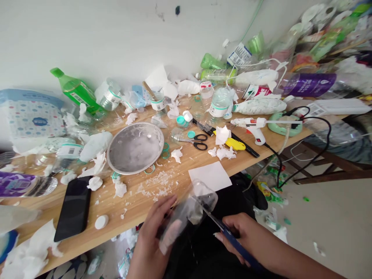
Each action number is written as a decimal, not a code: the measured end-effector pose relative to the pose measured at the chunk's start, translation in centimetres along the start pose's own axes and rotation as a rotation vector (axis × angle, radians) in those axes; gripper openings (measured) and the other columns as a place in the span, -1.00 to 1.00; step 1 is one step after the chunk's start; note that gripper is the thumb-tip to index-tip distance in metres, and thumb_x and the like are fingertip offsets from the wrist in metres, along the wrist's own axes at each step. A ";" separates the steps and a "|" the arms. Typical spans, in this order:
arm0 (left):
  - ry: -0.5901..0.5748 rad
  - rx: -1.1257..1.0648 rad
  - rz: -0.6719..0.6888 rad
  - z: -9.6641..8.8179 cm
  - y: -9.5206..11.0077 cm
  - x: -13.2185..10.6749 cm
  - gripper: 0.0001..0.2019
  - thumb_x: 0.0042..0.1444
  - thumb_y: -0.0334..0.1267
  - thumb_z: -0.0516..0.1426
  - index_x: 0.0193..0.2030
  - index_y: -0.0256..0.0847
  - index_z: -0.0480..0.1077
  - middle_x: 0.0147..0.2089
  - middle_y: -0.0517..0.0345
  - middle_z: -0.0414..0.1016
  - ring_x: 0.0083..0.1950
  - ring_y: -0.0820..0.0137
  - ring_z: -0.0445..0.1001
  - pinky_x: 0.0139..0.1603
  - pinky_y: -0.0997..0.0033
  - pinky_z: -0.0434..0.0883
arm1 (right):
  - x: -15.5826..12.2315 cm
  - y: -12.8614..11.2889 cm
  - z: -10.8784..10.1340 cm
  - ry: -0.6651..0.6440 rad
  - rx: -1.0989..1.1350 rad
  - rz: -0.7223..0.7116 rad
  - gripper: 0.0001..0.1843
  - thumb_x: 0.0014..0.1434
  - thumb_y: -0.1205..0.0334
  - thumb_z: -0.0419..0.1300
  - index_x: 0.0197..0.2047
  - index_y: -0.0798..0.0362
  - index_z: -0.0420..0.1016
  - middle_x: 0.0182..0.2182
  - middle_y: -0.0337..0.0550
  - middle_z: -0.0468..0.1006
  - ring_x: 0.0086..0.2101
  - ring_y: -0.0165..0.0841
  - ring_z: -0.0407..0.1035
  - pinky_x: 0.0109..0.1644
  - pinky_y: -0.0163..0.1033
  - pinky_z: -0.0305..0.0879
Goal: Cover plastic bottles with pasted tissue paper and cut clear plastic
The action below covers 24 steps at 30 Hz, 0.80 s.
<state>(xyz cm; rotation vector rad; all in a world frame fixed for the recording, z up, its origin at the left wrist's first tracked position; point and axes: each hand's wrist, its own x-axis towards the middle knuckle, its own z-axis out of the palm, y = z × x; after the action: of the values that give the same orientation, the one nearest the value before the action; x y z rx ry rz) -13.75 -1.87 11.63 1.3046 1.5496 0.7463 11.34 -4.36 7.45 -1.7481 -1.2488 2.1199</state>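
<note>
My left hand (152, 232) is wrapped round a clear plastic bottle piece (190, 211), held below the front edge of the wooden table (139, 201). My right hand (241, 234) grips a blue-handled cutter (232, 236). Its thin blade runs up and left to the clear plastic. Both hands are over my dark lap.
On the table lie a metal bowl (135, 147), a black phone (74, 207), black scissors (196, 141), a yellow utility knife (234, 144), a white glue gun (254, 128) with a black cord, a white paper sheet (210, 176), several bottles, caps and tissue scraps. Litter covers the floor at right.
</note>
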 end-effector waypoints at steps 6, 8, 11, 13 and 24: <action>0.032 0.121 0.096 -0.6 0.0 -0.3 -0.72 0.15 -0.14 0.26 -0.01 -0.04 0.62 -0.03 -0.04 0.67 0.01 0.08 0.59 0.07 0.27 0.47 | -0.4 -0.9 -0.5 -0.035 -0.075 -0.004 -0.53 0.15 -0.18 0.27 -0.46 0.02 0.24 -0.66 -0.37 0.28 -0.62 -0.48 0.20 -0.57 -0.40 0.06; 0.041 0.116 0.052 -0.7 -0.5 -0.5 -0.68 0.14 -0.15 0.27 0.05 -0.03 0.60 0.01 -0.01 0.66 0.08 0.06 0.56 0.16 0.25 0.42 | -0.6 -1.2 -0.5 -0.043 -0.092 -0.056 -0.58 0.18 -0.11 0.24 -0.44 0.02 0.25 -0.62 -0.35 0.30 -0.58 -0.47 0.22 -0.54 -0.41 0.06; 0.110 0.022 -0.027 -0.5 -0.8 -0.8 -0.61 0.13 -0.11 0.27 0.13 0.00 0.52 0.00 0.06 0.66 0.05 0.12 0.56 0.16 0.29 0.39 | -0.7 -1.3 -0.3 -0.018 -0.203 -0.148 -0.62 0.19 -0.02 0.24 -0.45 0.04 0.24 -0.57 -0.35 0.28 -0.52 -0.49 0.14 -0.49 -0.40 0.01; 0.231 -0.097 -0.027 0.2 -0.5 -0.7 -0.57 0.16 -0.05 0.25 0.17 0.01 0.45 -0.08 0.10 0.65 -0.16 0.25 0.56 -0.07 0.38 0.45 | -0.7 -1.2 0.0 -0.008 -0.289 -0.189 -0.62 0.16 -0.01 0.25 -0.47 0.04 0.22 -0.56 -0.34 0.28 -0.50 -0.48 0.11 -0.47 -0.38 -0.02; 0.520 -0.641 -0.107 5.9 1.2 0.9 -0.41 0.32 -0.16 0.15 0.43 0.06 0.07 -0.27 0.32 0.38 -0.44 0.58 0.21 -0.36 0.56 0.29 | -0.3 0.4 2.9 0.005 -0.468 -0.237 -0.66 0.08 0.11 0.21 -0.09 0.04 0.36 -0.13 0.03 0.56 -0.27 -0.19 0.46 -0.21 -0.20 0.28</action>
<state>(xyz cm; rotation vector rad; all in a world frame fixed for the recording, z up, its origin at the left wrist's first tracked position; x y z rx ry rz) -7.79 -1.44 10.30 0.5691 1.5576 1.4462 9.08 -6.30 7.35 -1.6428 -1.9637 1.7900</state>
